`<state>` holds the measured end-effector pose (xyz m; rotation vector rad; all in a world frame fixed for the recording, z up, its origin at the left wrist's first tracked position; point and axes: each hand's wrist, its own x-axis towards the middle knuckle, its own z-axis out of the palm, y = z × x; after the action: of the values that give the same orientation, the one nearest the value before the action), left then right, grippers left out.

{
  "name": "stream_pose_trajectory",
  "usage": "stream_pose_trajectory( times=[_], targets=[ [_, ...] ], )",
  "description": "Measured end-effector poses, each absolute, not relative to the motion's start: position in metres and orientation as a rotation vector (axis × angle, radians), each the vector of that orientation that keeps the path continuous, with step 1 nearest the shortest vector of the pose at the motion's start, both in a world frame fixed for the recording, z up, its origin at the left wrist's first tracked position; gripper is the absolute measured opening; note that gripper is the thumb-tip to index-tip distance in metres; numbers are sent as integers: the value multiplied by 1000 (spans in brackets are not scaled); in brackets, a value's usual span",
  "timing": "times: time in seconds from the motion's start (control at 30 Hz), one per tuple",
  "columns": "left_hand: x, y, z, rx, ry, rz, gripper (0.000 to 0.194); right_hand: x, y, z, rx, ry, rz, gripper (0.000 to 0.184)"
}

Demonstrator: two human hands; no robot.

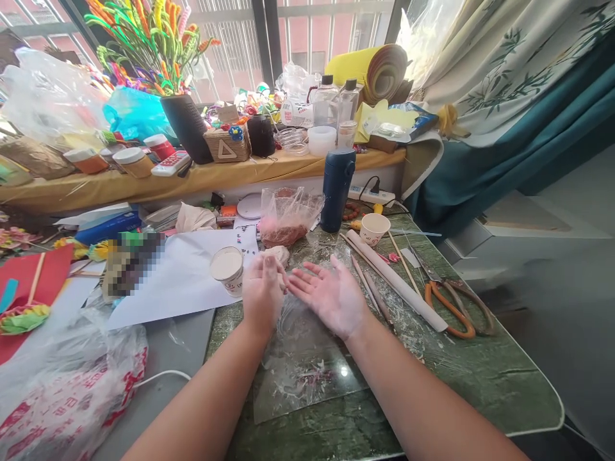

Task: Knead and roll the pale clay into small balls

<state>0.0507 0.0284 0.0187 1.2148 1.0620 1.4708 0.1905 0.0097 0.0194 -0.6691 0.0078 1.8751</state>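
My left hand (263,291) is curled closed with the thumb on top; what its fingers hold, if anything, is hidden. Beside it my right hand (334,296) lies palm up with fingers spread, white powder on the palm and nothing in it. The fingertips of both hands nearly meet. Just behind my left hand sits a pale lump (277,256), partly covered by it. A paper cup (227,271) of whitish contents stands left of that hand. Beneath both hands lies a clear plastic sheet (307,378) smeared with white powder.
Right of my hands lie a long pale rod (396,282), thin tools (372,288) and orange-handled scissors (451,307). Behind stand a clear bag of reddish material (288,221), a dark blue bottle (337,192) and another paper cup (375,228). White paper (177,275) lies left.
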Motion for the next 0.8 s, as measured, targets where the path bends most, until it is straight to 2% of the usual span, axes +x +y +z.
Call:
stream_pose_trajectory(
  times=[0.07, 0.17, 0.23, 0.33, 0.43, 0.53, 0.67, 0.8],
  targets=[
    [52, 24, 16, 1431, 973, 1362, 37, 186, 6, 21, -529, 3, 1943, 54],
    [56, 17, 15, 1920, 863, 1043, 27, 186, 4, 21, -481, -6, 1915, 50],
    [58, 15, 16, 2203, 838, 905, 32, 188, 7, 19, -531, 27, 1843, 43],
    [57, 17, 17, 2256, 940, 997, 36, 193, 12, 15, -598, 105, 1728, 36],
    [55, 21, 14, 2085, 982, 1077, 49, 195, 15, 14, -692, 115, 1699, 32],
    [54, 23, 7, 1854, 918, 1016, 67, 193, 14, 17, -747, 32, 1727, 29],
    [55, 19, -3, 1608, 835, 773, 90, 188, 9, 20, -656, -122, 1765, 40],
    [53, 15, -5, 1600, 811, 714, 110, 184, 5, 16, -752, -274, 1723, 52]
  ],
)
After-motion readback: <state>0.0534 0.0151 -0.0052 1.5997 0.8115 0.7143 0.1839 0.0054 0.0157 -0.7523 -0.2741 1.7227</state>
